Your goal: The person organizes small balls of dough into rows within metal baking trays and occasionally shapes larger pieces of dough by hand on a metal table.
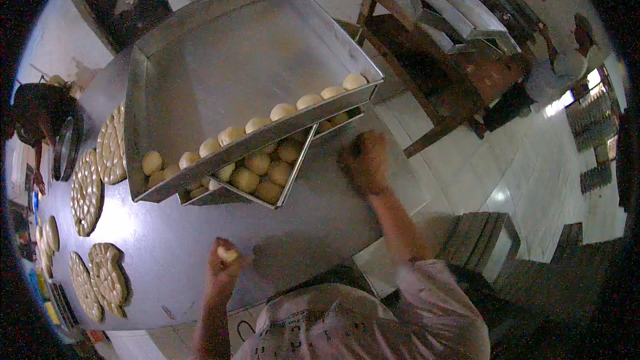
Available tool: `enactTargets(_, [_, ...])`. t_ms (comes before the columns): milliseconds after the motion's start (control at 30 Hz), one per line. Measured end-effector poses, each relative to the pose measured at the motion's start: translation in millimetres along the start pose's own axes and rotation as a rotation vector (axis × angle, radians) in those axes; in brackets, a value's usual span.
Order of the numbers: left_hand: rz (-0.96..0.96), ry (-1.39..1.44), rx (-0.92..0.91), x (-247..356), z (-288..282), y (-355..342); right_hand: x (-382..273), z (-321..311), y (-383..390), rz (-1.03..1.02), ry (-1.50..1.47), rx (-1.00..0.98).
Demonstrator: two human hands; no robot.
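Note:
My left hand (223, 263) is closed around a small piece of pale dough (227, 254) at the lower middle. My right hand (365, 160) is low over the steel table (300, 227), right of the stacked trays, its fingers blurred and shadowed. A large metal tray (220, 47) sits on top of the stack, with several dough balls (283, 113) lined along its near side. Beneath it, a smaller angled tray (288, 188) holds several more balls (247, 179), partly covered by the upper one.
Flat scored dough slabs (85, 193) lie along the table's left. Another person (40, 110) leans at the far left edge. At upper right stand a wooden rack (427, 113) with metal trays (467, 13) and another person (567, 63). Dark stacked slabs (480, 247) stand at lower right.

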State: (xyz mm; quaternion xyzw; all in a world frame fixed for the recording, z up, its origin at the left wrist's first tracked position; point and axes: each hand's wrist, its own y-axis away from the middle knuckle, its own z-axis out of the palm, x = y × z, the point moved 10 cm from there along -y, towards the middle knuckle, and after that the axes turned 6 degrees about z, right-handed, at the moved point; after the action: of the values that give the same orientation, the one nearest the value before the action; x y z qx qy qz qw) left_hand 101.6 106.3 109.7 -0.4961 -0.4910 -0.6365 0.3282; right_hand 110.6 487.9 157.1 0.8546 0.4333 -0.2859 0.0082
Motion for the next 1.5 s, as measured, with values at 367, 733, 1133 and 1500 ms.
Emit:
enactTargets(367, [0.113,0.138,0.116,22.4,1.3,4.5,-27.6,-1.6,65.3,-0.647,0.229,0.149])
enactTargets(733, [0.122,-0.134,0.413,-9.3,-124.3,51.4,-187.8,-153.1,-16.8,-0.586,-0.409,0.431])
enactTargets(1133, [0.013,0.763,-0.008,4.4,-110.3,73.4,-369.1,-14.9,152.3,-0.808,-0.495,-0.631])
enactTargets(1500, [0.318,-1.174,1.149,50.4,-373.0,139.3,-74.1,26.4,175.1,-0.708,0.606,0.130])
